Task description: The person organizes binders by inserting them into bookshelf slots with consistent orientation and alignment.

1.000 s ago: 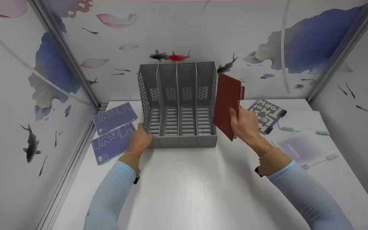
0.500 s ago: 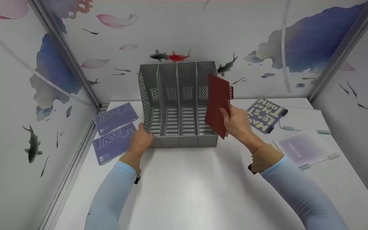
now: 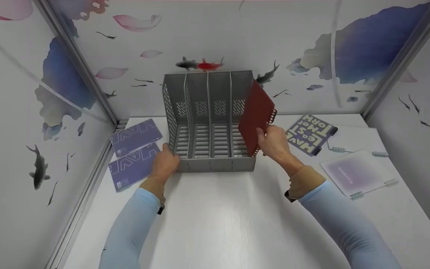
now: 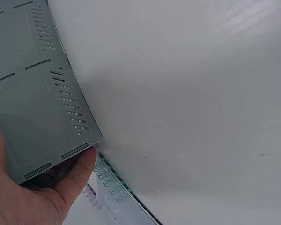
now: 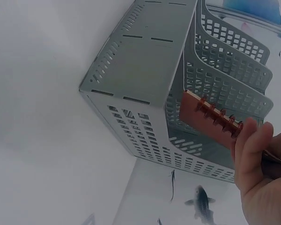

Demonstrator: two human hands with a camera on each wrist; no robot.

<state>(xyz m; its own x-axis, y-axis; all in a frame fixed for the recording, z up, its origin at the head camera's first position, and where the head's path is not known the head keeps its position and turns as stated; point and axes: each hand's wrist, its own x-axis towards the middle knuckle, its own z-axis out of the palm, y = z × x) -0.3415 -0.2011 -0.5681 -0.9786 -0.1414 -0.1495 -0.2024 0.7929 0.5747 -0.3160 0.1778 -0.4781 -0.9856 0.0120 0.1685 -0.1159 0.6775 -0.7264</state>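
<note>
A grey magazine file rack with several upright compartments stands at the back of the table. My left hand grips its front left corner, thumb over the front and fingers round the side, as the left wrist view shows on the rack's front face. A red spiral notebook is pinched by its bound edge in my right hand. It stands upright, tilted, at the rack's rightmost compartment. In the right wrist view the notebook's corner is inside that compartment's opening; its lower edge is partly hidden.
Two purple notebooks lie left of the rack. To the right lie a dark notebook with yellow lettering, a white spiral notebook and a pale purple one. Printed walls enclose the table.
My right hand has carried the red notebook leftward from beside the rack to its rightmost compartment and slightly turned it. The left hand keeps its hold on the rack.
</note>
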